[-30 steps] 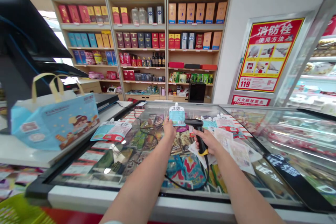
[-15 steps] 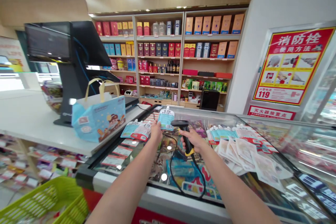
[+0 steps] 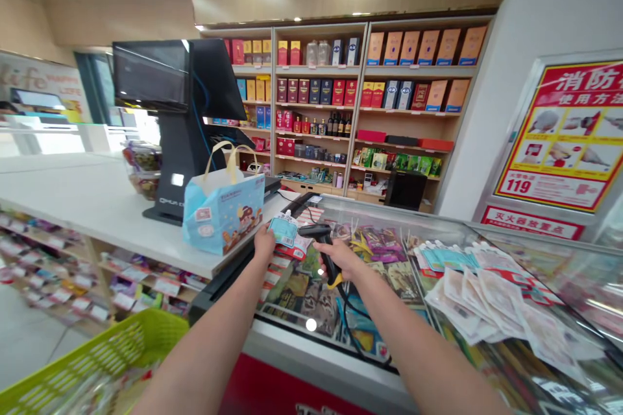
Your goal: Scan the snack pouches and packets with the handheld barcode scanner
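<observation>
My left hand (image 3: 264, 244) is closed on the edge of a light-blue drink pouch (image 3: 283, 231) with a white spout. The pouch is just above a red-and-white pouch (image 3: 298, 249) on the glass top of the display case, and whether the two touch I cannot tell. In my right hand (image 3: 339, 257) is a black-and-yellow barcode scanner (image 3: 333, 268), gripped by its handle, its head close to the pouch on the left. From the handle a black cord (image 3: 344, 321) hangs in a loop over the glass.
Several more spouted pouches (image 3: 445, 255) lie right on the case, beside flat white packets (image 3: 479, 298). A blue carry bag (image 3: 221, 217) and a cash register (image 3: 176, 142) stand on the white counter (image 3: 92, 181) at left. Below is a green basket (image 3: 146, 331).
My left hand has lowered the blue pouch leftward, over the pouches on the glass. The scanner stays in my right hand. The whole view has swung left.
</observation>
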The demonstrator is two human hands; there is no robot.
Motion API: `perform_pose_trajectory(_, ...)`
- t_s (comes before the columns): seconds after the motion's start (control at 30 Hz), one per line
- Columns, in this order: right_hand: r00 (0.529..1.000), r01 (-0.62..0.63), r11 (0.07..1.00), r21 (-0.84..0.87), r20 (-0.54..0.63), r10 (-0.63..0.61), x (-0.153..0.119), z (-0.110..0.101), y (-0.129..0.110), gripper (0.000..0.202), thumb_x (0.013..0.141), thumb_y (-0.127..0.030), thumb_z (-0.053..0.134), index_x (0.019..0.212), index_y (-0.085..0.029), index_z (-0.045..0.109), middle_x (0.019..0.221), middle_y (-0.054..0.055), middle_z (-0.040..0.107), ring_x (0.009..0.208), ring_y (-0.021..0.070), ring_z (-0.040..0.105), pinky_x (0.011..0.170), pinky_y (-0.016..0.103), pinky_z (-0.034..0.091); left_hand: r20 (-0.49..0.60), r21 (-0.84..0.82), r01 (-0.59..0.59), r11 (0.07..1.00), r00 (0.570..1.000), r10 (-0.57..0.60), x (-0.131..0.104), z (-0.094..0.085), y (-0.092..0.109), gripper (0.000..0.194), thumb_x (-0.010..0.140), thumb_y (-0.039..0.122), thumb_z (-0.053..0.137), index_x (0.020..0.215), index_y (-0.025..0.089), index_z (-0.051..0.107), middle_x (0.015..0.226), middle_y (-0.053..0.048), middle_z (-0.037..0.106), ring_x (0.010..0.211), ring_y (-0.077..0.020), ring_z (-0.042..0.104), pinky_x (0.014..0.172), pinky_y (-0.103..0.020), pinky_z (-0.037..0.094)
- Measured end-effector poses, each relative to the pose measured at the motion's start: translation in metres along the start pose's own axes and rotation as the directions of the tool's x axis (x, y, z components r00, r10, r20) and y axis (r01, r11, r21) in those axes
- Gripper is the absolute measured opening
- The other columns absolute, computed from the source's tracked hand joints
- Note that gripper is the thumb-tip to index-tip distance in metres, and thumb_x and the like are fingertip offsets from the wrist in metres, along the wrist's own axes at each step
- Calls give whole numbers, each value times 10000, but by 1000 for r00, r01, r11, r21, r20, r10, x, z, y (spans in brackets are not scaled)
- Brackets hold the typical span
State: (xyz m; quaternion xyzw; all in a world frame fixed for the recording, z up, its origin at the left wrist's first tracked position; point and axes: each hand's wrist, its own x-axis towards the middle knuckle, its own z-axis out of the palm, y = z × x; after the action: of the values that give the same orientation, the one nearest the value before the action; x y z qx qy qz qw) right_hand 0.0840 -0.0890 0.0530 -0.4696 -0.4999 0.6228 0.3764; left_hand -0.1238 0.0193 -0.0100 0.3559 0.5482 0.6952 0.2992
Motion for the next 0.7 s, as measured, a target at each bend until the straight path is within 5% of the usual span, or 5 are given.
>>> perform_pose_trajectory(0.2, 1000, 10, 1000, -2, -11, -10, 1, 5, 0, 212, 798, -294, 640, 807, -205, 447, 445, -65, 529, 357, 95, 489, 395, 204, 436, 1, 181, -151, 972, 988, 154, 5, -6, 11, 325, 545, -4, 586, 806, 190, 590, 892, -79, 682, 1105, -284, 583, 1040, -407, 379)
perform_pose_trajectory(0.4, 999, 20, 999, 27, -33, -19, -4, -7, -1, 257, 767, -331, 682, 780, -200, 461, 455, -62, 530, 355, 92, 486, 386, 208, 440, 101, 232, -347, 909, 938, 332, -14, 4, 25, 297, 577, 14, 582, 810, 197, 561, 1085, -109, 649, 1218, -309, 524, 1097, -459, 320)
perform_pose_trajectory(0.53, 996, 61, 995, 76, -65, -56, -16, -26, -1, 247, 777, -314, 664, 796, -209, 442, 461, -72, 531, 356, 91, 479, 382, 210, 437, 166, 111, -389, 914, 915, 369, -41, 37, 27, 280, 587, 24, 600, 798, 206, 580, 1049, -95, 645, 1216, -283, 517, 1096, -420, 337)
perform_pose_trajectory(0.7, 989, 71, 995, 72, -135, -61, -38, -69, 0, 229, 782, -318, 651, 775, -192, 460, 457, -64, 525, 348, 86, 475, 378, 207, 427, 345, 14, -228, 974, 915, 209, -88, 102, 22, 259, 586, 48, 638, 797, 197, 624, 809, -47, 650, 924, -237, 625, 930, -404, 464)
